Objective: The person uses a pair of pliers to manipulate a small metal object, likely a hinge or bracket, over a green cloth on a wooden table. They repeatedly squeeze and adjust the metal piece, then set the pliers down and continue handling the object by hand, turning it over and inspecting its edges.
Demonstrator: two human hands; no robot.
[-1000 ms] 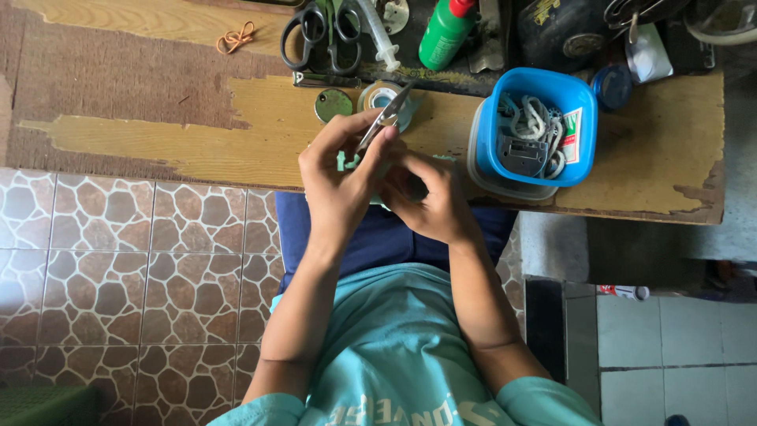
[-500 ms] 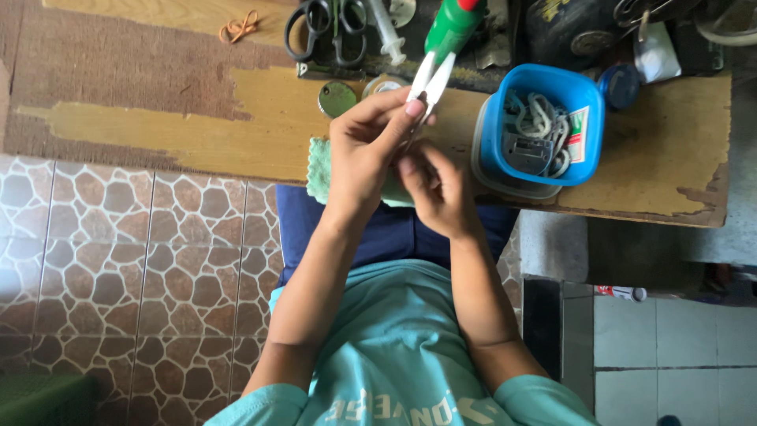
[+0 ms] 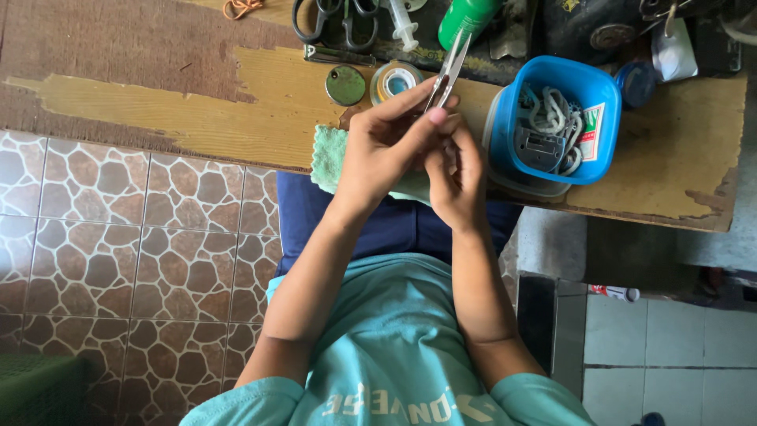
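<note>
We saw left hand (image 3: 386, 150) at upper centre of frame, fingers pinched on small silver metal snips (image 3: 448, 72), blades pointing up toward green plastic bottle (image 3: 467, 16). Right hand (image 3: 457, 177) just beside it, fingers curled against left hand; what they gripped we could not tell. Pale green cloth (image 3: 330, 158) lay under both hands at edge of worn wooden table (image 3: 197, 110). Blue plastic tub (image 3: 556, 118) of grey cords stood just right of hands.
</note>
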